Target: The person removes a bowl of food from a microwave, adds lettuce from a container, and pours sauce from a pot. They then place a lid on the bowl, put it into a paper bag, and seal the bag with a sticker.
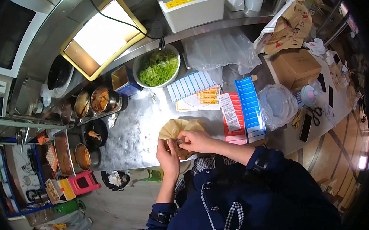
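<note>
At the front edge of the steel counter [130, 138], a crinkled tan paper [181, 126] lies spread under both hands. My left hand [168, 156] is closed at the left side of a small brownish item [181, 150] on the paper. From the right, my right hand [193, 141] pinches at the top of the same spot, fingertips close to the left ones. What the fingers hold between them is too small to make out. Sheets of blue labels [250, 108] and red labels [234, 119] lie just right of the hands.
A bowl of chopped greens [157, 67] stands behind, beside a blue tin [126, 81]. Pots of food [100, 99] and a black plate [95, 132] are at the left. A plastic-wrapped stack of lids [277, 107], a cardboard box [294, 68], scissors [317, 116] and a phone [305, 128] lie right.
</note>
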`<action>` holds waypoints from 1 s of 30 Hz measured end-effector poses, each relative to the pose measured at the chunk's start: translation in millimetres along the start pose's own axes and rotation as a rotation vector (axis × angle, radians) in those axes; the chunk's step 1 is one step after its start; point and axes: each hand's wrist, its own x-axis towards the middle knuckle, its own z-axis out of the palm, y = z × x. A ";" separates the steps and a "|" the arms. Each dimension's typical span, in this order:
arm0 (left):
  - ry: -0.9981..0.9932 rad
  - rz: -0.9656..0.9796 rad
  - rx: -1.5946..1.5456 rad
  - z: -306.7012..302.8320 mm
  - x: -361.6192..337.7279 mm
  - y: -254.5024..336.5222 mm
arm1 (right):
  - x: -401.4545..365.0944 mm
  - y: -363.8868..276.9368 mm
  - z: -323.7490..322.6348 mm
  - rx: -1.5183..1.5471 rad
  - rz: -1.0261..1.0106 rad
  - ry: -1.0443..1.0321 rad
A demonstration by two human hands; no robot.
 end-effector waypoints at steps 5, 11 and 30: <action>-0.024 0.008 0.133 -0.4 -10.3 5.8 | 11.1 6.4 5.2 -0.154 -0.022 0.134; -0.039 0.036 0.237 0.7 -20.5 1.6 | 23.6 16.2 4.4 -0.214 -0.085 0.230; 0.110 -0.495 -0.744 25.1 -26.3 -26.6 | 38.4 25.9 -6.8 -0.400 -0.140 0.217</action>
